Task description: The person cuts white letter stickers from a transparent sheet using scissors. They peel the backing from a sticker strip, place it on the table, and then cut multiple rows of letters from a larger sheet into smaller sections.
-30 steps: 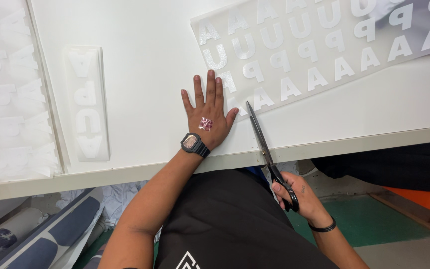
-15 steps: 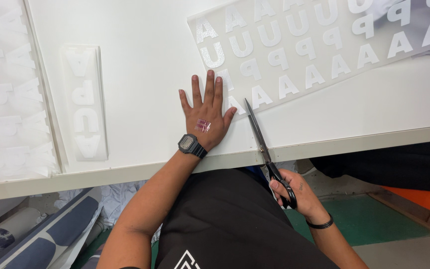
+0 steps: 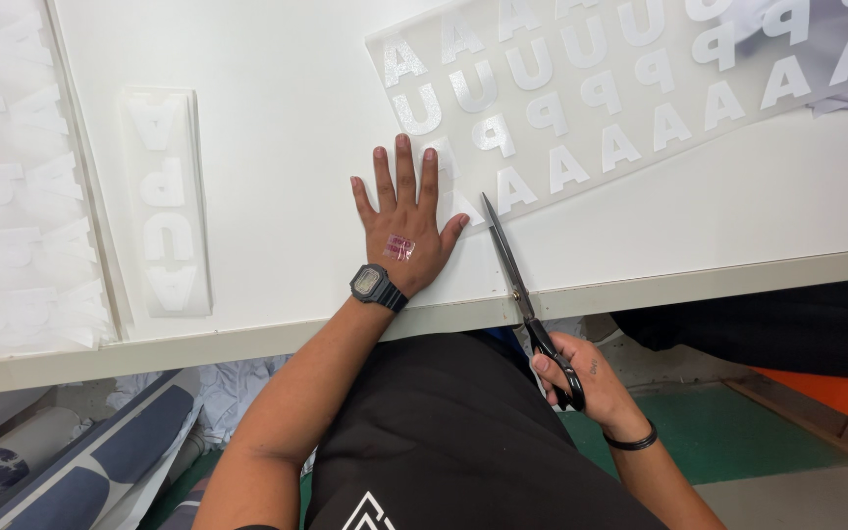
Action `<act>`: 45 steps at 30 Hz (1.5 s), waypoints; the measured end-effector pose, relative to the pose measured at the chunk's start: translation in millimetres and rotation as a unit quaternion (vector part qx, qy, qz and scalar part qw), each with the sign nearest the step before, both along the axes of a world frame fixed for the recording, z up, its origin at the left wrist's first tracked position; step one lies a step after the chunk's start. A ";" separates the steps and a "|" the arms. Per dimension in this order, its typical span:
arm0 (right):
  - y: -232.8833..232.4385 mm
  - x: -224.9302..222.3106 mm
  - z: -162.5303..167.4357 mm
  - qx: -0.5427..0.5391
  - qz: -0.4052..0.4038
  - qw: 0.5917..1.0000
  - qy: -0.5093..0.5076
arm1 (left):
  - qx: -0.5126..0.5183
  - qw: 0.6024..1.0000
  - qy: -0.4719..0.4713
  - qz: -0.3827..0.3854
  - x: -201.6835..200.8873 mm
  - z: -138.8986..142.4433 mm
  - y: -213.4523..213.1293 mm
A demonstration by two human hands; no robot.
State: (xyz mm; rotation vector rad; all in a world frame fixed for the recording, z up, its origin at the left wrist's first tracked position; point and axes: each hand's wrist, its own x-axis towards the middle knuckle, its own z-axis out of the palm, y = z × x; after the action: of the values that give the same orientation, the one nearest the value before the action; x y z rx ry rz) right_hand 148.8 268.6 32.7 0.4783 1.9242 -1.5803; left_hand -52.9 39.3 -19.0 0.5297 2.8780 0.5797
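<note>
My left hand lies flat on the white table, fingers spread, fingertips touching the near corner of a clear sheet of white cut-out letters. A small pink sticker sits on the back of that hand, and a black watch is on the wrist. My right hand is below the table edge, gripping the black handles of a pair of scissors. The closed blades lie across the table edge and point at the sheet's near edge, just right of my left hand.
A narrow strip of white letters lies at the left, beside a stack of more letter sheets. Rolled blue-grey fabric lies on the floor at the lower left. An orange object stands at the right.
My left hand slid slightly up onto the sheet's corner. The scissors moved a little forward with it. The view shifted slightly.
</note>
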 end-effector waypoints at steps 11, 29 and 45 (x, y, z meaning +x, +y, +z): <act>-0.3 0.2 2.1 -0.064 -0.028 0.998 -0.002 | 0.110 0.969 0.193 -0.107 32.6 12.5 -2.4; -0.6 -5.6 11.5 -0.033 -0.009 0.999 -0.005 | 0.147 0.945 0.233 -0.175 14.0 6.2 13.1; -1.9 -27.0 13.0 -0.084 -0.041 0.995 -0.022 | 0.173 0.945 0.217 -0.172 12.0 7.4 12.1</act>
State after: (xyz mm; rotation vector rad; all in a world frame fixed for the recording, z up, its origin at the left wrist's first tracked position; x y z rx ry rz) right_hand 121.8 266.6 45.7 0.5231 1.7412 -1.7520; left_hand -41.0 51.5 -11.6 1.3343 2.9617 1.0225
